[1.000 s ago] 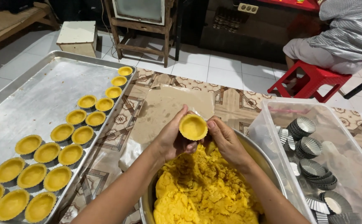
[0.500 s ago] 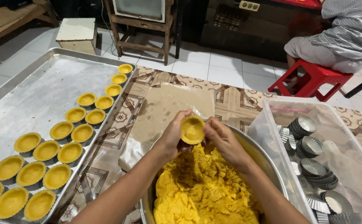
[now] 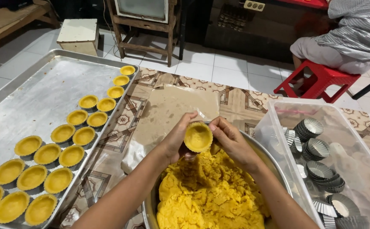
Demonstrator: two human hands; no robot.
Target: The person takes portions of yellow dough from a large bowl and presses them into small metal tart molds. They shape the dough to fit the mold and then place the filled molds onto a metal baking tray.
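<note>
The tart shell (image 3: 198, 136) has tipped more upright since a moment ago, still above the metal bowl (image 3: 274, 163) of yellow dough (image 3: 210, 195). At nine o'clock, a tray (image 3: 32, 93) holds filled shells; at three, a clear tub (image 3: 278, 140) holds empty tins. Left hand (image 3: 177, 140) and right hand (image 3: 231, 142) both pinch the shell, fingers curled.

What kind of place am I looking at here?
Probably a home or small informal bakery, working at floor level: a tiled floor with a patterned mat, a large metal tray of filled tart shells, and a clear tub of empty fluted moulds.
</note>
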